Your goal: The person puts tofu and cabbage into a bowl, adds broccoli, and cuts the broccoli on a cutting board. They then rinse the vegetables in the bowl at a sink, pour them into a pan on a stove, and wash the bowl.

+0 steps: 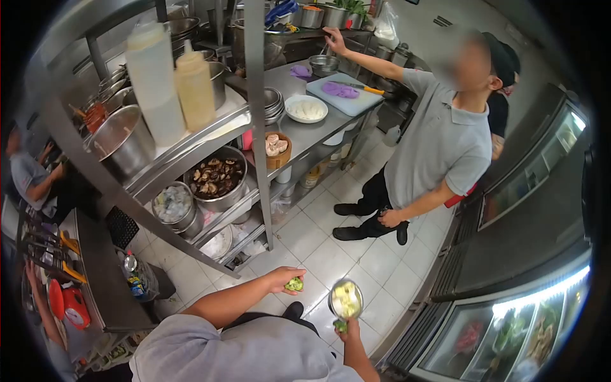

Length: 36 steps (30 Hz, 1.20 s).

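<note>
My left hand (pixel 284 277) is closed around a piece of broccoli (pixel 294 284), out in front of my body above the tiled floor. To its right, my right hand (pixel 349 331) grips a small metal bowl (pixel 333 302) at its near side. Pale yellow and white chunks (pixel 347 299) lie inside the bowl. Another green piece, which looks like broccoli (pixel 340 325), shows between the right hand's fingers and the bowl's near rim.
A co-worker (pixel 439 140) in a grey shirt stands ahead, one arm over the steel counter (pixel 299 89). A metal shelf rack (pixel 258 127) at left holds bottles, pots and a pot of mushrooms (pixel 216 177). Glass-door fridges (pixel 509 331) line the right. Another person (pixel 35 172) is at far left.
</note>
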Tool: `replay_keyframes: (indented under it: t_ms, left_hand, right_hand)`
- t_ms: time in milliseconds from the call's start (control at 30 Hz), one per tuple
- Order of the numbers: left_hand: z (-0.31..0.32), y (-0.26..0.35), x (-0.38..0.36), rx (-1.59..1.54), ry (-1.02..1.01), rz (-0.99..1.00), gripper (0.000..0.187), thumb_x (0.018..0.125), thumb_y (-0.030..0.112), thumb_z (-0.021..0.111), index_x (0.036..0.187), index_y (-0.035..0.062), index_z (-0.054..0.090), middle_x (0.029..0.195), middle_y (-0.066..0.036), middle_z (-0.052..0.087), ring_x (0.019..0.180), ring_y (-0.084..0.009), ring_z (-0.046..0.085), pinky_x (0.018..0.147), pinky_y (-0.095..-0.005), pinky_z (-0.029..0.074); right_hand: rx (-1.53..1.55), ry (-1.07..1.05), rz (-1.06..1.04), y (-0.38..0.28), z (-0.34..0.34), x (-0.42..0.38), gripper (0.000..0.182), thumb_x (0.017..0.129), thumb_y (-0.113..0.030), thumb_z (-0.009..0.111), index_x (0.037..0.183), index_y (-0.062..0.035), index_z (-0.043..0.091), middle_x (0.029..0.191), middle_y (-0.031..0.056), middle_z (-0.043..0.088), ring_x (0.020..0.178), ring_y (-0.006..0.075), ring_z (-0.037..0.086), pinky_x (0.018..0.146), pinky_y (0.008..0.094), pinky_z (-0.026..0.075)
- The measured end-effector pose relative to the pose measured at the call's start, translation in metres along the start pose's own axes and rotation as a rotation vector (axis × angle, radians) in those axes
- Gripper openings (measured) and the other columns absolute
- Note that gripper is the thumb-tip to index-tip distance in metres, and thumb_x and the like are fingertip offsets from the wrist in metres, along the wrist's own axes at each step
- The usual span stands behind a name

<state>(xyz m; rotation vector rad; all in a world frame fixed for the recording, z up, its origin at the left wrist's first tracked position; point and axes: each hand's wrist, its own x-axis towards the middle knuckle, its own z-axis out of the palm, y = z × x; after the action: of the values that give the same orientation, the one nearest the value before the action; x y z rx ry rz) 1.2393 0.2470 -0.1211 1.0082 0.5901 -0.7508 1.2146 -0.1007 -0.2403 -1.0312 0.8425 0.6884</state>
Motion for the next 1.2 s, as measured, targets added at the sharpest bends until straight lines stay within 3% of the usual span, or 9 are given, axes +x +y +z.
replay_keyframes:
  t_ms: [200,367,500,567,767,800,933,1033,1200]
  left_hand:
    - [0.004,0.067,0.051,0.116,0.195,0.099,0.039,0.083,0.045,0.061,0.102,0.0119,0.053,0.084,-0.001,0.059,0.069,-0.0144,0.06,0.058,-0.0324,0.051]
    - [0.004,0.138,0.082,0.044,0.2,0.187,0.04,0.085,0.046,0.059,0.101,0.009,0.056,0.088,-0.003,0.061,0.07,-0.0135,0.06,0.055,-0.0285,0.049]
    - [0.002,0.189,0.128,0.151,0.131,0.12,0.044,0.085,0.046,0.058,0.101,0.0056,0.057,0.092,-0.005,0.061,0.07,-0.0144,0.06,0.056,-0.0308,0.051]
    - [0.008,0.21,0.157,0.161,0.115,0.121,0.041,0.086,0.045,0.057,0.102,0.0075,0.057,0.086,-0.003,0.06,0.068,-0.0138,0.059,0.056,-0.0315,0.051]
    - [0.038,0.289,0.228,0.127,0.009,0.118,0.036,0.087,0.038,0.056,0.105,0.0063,0.057,0.086,-0.005,0.061,0.074,-0.0152,0.06,0.056,-0.0331,0.051]
    - [0.043,0.302,0.235,0.132,0.002,0.141,0.036,0.087,0.038,0.057,0.105,0.0068,0.057,0.084,-0.004,0.061,0.072,-0.0146,0.06,0.054,-0.0322,0.051]
    - [0.064,0.361,0.249,0.066,0.021,0.191,0.036,0.086,0.038,0.059,0.105,0.0074,0.057,0.079,-0.004,0.062,0.065,-0.0141,0.061,0.048,-0.0289,0.049]
    - [0.064,0.384,0.273,-0.093,0.046,0.244,0.036,0.085,0.037,0.06,0.105,0.0078,0.057,0.08,-0.004,0.062,0.066,-0.0141,0.061,0.047,-0.0289,0.049]
    - [0.045,0.437,0.272,-0.293,0.222,0.454,0.034,0.085,0.032,0.061,0.106,0.0054,0.054,0.084,-0.007,0.062,0.062,-0.0172,0.063,0.041,-0.0272,0.048]
  right_hand:
    - [-0.327,-0.237,-0.169,-0.149,0.142,0.048,0.04,0.078,-0.014,0.054,0.116,-0.0153,0.041,0.095,0.0095,0.055,0.067,0.0228,0.057,0.044,0.0354,0.045]
    - [-0.44,-0.354,-0.219,-0.225,0.228,0.079,0.05,0.077,-0.014,0.059,0.122,-0.01,0.038,0.106,0.0143,0.055,0.087,0.0261,0.059,0.061,0.0404,0.054]
    - [-0.462,-0.279,-0.36,-0.248,0.239,0.125,0.047,0.076,-0.006,0.056,0.119,-0.0049,0.038,0.105,0.0144,0.055,0.087,0.0248,0.06,0.062,0.0384,0.054]
    - [-0.439,-0.232,-0.378,-0.271,0.243,0.122,0.045,0.076,-0.003,0.056,0.117,-0.0029,0.039,0.106,0.0144,0.055,0.09,0.0239,0.059,0.072,0.0342,0.052]
    - [-0.156,-0.259,-0.371,-0.34,0.235,0.133,0.05,0.086,-0.02,0.06,0.126,-0.0056,0.035,0.115,0.0138,0.052,0.097,0.0249,0.058,0.076,0.0365,0.052]
    - [-0.207,-0.306,-0.433,-0.353,0.239,0.133,0.042,0.089,-0.029,0.056,0.122,-0.0131,0.035,0.104,0.009,0.056,0.085,0.0206,0.06,0.055,0.0334,0.05]
    - [-0.039,-0.208,-0.494,-0.398,0.258,0.164,0.039,0.09,-0.034,0.053,0.122,-0.0154,0.039,0.1,0.0031,0.058,0.083,0.0181,0.058,0.053,0.0317,0.047]
    - [0.197,-0.372,-0.309,-0.445,0.285,0.178,0.034,0.09,-0.04,0.052,0.115,-0.0179,0.047,0.1,0.001,0.057,0.079,0.0168,0.057,0.05,0.0284,0.044]
    - [-0.093,-0.305,-0.178,-0.492,0.313,0.241,0.025,0.089,-0.033,0.056,0.109,-0.0202,0.049,0.092,0.0063,0.06,0.07,0.0212,0.058,0.047,0.0339,0.045]
